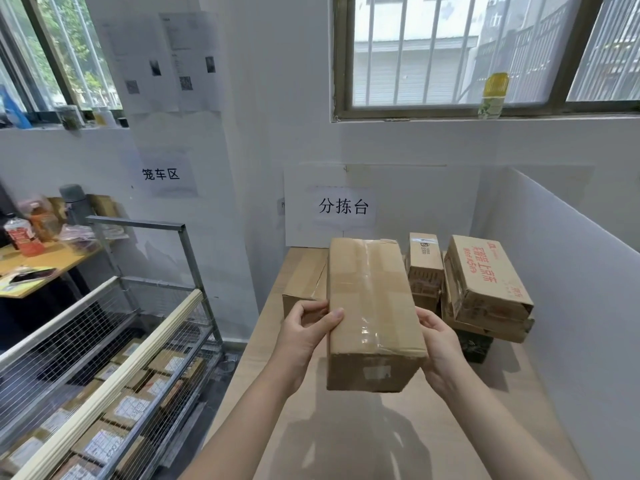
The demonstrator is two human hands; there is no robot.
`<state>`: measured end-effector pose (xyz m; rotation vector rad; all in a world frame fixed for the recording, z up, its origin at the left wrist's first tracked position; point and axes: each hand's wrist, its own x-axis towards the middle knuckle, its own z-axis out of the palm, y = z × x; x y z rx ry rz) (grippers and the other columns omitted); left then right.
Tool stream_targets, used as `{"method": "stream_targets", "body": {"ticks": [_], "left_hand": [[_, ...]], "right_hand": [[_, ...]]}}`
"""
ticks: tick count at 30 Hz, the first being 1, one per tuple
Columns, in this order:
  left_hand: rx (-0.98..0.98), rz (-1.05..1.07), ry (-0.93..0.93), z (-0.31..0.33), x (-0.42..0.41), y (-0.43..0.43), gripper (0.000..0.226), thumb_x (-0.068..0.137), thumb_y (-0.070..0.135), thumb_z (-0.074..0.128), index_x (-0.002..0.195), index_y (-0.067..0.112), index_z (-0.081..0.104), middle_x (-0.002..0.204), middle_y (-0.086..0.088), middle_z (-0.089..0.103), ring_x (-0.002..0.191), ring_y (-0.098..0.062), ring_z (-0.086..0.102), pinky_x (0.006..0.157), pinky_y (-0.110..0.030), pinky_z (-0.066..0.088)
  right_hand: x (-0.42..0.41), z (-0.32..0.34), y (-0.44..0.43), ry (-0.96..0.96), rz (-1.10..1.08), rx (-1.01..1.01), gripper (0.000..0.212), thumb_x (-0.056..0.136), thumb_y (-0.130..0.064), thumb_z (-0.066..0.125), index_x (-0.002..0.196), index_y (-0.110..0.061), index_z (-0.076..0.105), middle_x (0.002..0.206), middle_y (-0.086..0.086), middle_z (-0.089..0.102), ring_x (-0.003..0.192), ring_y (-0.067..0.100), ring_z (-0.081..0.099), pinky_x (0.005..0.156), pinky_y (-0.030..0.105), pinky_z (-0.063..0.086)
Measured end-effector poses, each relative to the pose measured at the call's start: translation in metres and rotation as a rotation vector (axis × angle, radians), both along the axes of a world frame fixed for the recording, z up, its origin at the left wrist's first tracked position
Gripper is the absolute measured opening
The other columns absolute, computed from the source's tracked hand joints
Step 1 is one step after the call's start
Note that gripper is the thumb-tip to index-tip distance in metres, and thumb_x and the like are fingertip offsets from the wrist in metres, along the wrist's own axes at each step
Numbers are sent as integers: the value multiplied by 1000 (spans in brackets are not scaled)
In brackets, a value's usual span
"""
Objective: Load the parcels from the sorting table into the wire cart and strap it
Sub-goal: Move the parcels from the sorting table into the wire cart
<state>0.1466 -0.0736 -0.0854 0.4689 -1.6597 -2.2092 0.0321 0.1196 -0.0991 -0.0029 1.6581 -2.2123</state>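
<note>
Above the near half of the sorting table point(346, 445), a person held a long taped carton point(372, 313) in both hands, its long axis running from 6 to 12 o'clock, away from the body. The left hand point(304, 330) gripped the carton's left edge at 9 o'clock, thumb laid over the top face and fingers curled against the side. The right hand point(438, 344) clasped the right edge at 3 o'clock, its fingers mostly hidden behind the cardboard. A shadow on the tabletop beneath suggested the carton was lifted clear.

The wire cart point(138, 222) stood off the table's left side, at about 8 o'clock from the carton. That made the left hand the nearer one, and the coming move looked to be a swing leftward and down over the cart's padded rail point(114, 375). Through the mesh, a layer of labelled parcels point(130, 408) already covered the cart's floor, with room above them.

More lay on the table: a flat brown box point(304, 278) at 11 o'clock, just behind the held carton; a narrow upright box point(424, 268) at 1 o'clock; and a red-printed box point(485, 282) at 2 o'clock, tilted atop another carton, with a dark packet point(476, 346) at the foot of that stack. No strap could be seen.
</note>
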Motion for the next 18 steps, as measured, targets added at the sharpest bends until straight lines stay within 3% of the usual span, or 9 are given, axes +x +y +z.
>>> {"method": "stream_targets", "body": {"ticks": [2, 5, 8, 11, 13, 16, 18], "left_hand": [[-28, -8, 22, 3, -1, 3, 66, 64, 31, 92, 119, 10, 61, 119, -8, 69, 114, -20, 66, 104, -41, 50], [-8, -31, 59, 6, -1, 9, 61, 70, 26, 87, 122, 9, 59, 117, -5, 71, 114, -19, 66, 102, -40, 51], [0, -57, 93, 10, -1, 16, 63, 69, 29, 86, 123, 10, 58, 115, -3, 72, 116, -18, 65, 101, -37, 51], [6, -83, 92, 10, -1, 17, 57, 75, 24, 82, 125, 11, 58, 117, -1, 71, 115, -18, 65, 100, -37, 52], [-1, -113, 91, 6, 1, 14, 53, 80, 20, 81, 127, 14, 58, 123, -1, 69, 116, -16, 64, 97, -35, 52], [-36, -90, 80, -4, 2, 11, 49, 84, 21, 73, 130, 20, 55, 127, 3, 66, 116, -10, 64, 86, -30, 54], [-52, -9, 76, -11, -1, 13, 43, 89, 23, 69, 129, 23, 54, 127, 5, 65, 114, -7, 63, 80, -27, 53]], "right_hand": [[-2, -2, 2, -44, -21, -24, 27, 91, -13, 66, 118, -11, 66, 112, 14, 71, 87, 22, 70, 65, 37, 56], [-6, -5, 9, -129, 52, -12, 34, 94, -31, 64, 125, -16, 63, 111, 12, 73, 98, 28, 69, 67, 42, 58], [-8, -7, 18, -187, 171, 62, 48, 95, -52, 55, 120, -12, 67, 106, 12, 75, 101, 33, 69, 75, 45, 56], [-9, -6, 29, -129, 234, 114, 59, 86, -63, 56, 118, -14, 68, 102, 6, 76, 99, 26, 70, 84, 48, 55], [-7, -1, 36, -81, 251, 125, 60, 77, -63, 64, 115, -16, 68, 94, -1, 77, 93, 17, 70, 81, 45, 53], [-8, 4, 40, -17, 184, 124, 58, 73, -46, 76, 122, -17, 65, 109, 0, 75, 110, 20, 65, 92, 48, 51], [-9, 9, 41, 5, 111, 105, 62, 71, -36, 81, 127, -19, 60, 115, 0, 72, 111, 21, 65, 91, 47, 50]]}}
